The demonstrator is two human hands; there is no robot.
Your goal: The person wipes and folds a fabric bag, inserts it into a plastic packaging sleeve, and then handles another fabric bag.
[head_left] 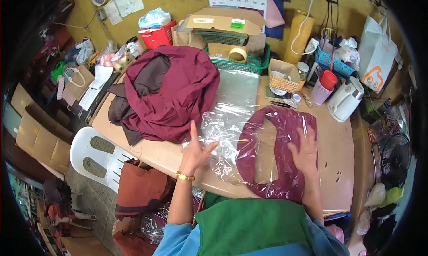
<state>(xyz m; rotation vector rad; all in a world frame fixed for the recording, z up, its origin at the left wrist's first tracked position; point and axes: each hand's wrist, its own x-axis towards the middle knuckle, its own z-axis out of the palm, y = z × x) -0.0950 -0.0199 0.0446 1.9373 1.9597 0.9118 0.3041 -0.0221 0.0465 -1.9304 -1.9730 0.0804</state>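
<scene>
A curved maroon cloth piece (pixel 285 178) lies flat on the table inside a transparent plastic bag (pixel 223 162). My right hand (pixel 305 151) rests on its right part, fingers stretched out. Over the crinkled left end of the plastic, my left hand (pixel 196 152) has its thumb and fingers spread; I cannot tell whether it touches. Just beyond that hand is a heap of maroon cloth (pixel 191 91) with dark brown cloth (pixel 120 109) among its folds. Flat plastic sheets (pixel 238 88) lie between the heap and the bagged piece.
Along the back of the table (pixel 332 167) stand a green basket (pixel 266 59), a small checked box (pixel 285 77), a pink cup (pixel 320 93) and a white kettle (pixel 347 99). A white plastic chair (pixel 82 146) is at the left, near cardboard boxes (pixel 42 142).
</scene>
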